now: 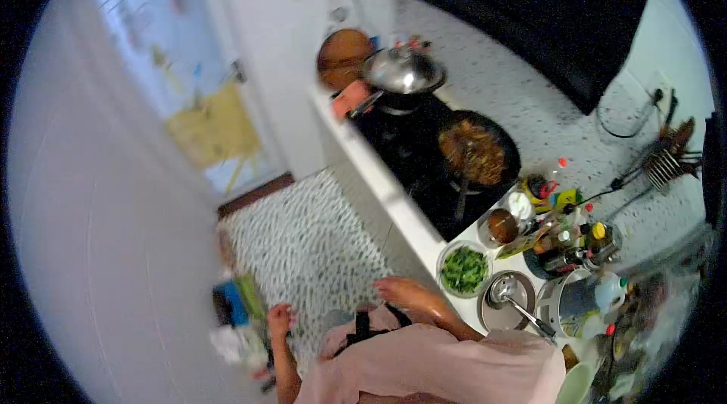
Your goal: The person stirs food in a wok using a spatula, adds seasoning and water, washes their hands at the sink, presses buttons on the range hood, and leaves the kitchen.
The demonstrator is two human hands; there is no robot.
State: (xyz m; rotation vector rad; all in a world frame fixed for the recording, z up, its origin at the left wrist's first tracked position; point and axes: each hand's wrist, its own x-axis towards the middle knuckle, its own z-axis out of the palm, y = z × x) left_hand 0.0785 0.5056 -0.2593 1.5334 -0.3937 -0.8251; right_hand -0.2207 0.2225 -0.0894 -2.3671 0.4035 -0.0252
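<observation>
My left hand hangs low over the pebble-patterned mat, its fingers curled in and nothing visible in them. Nearer the counter is my right hand, empty, with its fingers stretched out, left of a bowl of chopped greens and not touching it. A dark pan of browned food rests on the black stove, with a utensil in it. Behind it stands a lidded pot. A ladle lies in a round dish beside the greens.
Bottles and jars crowd the counter right of the stove. A white container stands near the dish. Utensils hang on the right wall. A door is at the left, and blurred items lie beside the mat.
</observation>
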